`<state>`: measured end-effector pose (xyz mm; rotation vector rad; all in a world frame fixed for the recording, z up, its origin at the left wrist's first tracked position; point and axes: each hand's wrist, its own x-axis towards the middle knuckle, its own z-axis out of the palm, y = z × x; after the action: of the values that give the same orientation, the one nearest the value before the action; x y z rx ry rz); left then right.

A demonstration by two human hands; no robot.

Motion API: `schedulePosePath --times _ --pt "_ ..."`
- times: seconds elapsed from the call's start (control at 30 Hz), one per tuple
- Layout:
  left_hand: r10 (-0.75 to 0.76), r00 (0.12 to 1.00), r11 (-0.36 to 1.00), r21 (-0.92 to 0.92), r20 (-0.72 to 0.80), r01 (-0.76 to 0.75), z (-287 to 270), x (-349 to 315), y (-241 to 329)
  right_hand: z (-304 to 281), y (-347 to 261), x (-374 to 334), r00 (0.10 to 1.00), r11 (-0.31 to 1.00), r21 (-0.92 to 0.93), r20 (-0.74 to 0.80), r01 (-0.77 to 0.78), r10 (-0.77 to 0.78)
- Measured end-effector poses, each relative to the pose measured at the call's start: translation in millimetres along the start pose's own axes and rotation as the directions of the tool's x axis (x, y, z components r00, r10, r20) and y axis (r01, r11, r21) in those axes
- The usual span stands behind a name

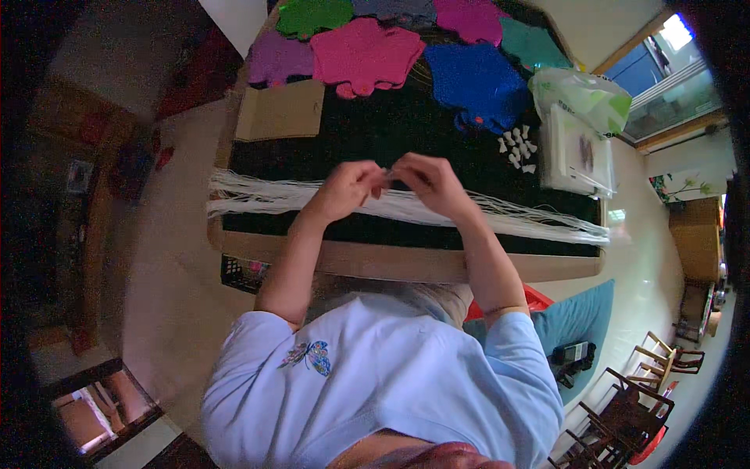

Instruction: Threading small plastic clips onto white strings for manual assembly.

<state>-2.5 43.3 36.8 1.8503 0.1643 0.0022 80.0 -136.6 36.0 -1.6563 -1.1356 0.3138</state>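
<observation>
My left hand (346, 189) and my right hand (431, 183) meet over the middle of the table, fingertips pinched close together. Something small and thin seems to be between them, too blurred to name. Right below both hands stretches a long bundle of white strands (539, 223), running across the table from its left edge to its right. The strands lie loosely spread at both ends, and my hands and forearms cover part of the middle. Beyond my right hand sits a small heap of white pieces (519, 148), shaped like little tassels or pegs.
Colourful flat cloth-like pieces lie along the far side, among them a pink piece (366, 56) and a blue piece (476, 76). A tan cardboard sheet (281, 111) is at left. Clear plastic packets (576, 156) and a plastic bag (586, 98) stand at right.
</observation>
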Motion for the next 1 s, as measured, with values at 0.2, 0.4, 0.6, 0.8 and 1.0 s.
schedulePosePath --times 0.2,0.4,0.6,0.8,1.0 --pt "0.103 0.991 0.905 -0.421 0.081 -0.06 13.2 -1.9 11.3 2.5 -8.9 0.4 0.994 0.997 -0.026 0.079 -0.079 0.081" --pt "-0.14 0.955 0.952 -0.231 0.262 0.203 0.6 -4.5 24.3 -1.4 -7.1 1.2 0.998 0.994 0.098 -0.033 -0.053 0.056" --pt "-0.028 0.942 0.999 -0.024 0.333 0.038 -1.0 -3.8 12.4 -2.4 -3.2 -0.3 0.992 0.991 0.052 0.023 -0.123 0.122" --pt "-0.026 0.986 0.885 -0.462 -0.162 -0.052 9.5 -1.8 33.5 3.8 -6.2 1.8 1.0 1.0 0.031 -0.027 -0.002 0.002" --pt "-0.052 0.995 0.661 -0.743 0.09 0.102 3.2 -6.4 26.1 10.1 1.1 0.6 0.993 0.995 0.094 -0.115 0.026 -0.015"
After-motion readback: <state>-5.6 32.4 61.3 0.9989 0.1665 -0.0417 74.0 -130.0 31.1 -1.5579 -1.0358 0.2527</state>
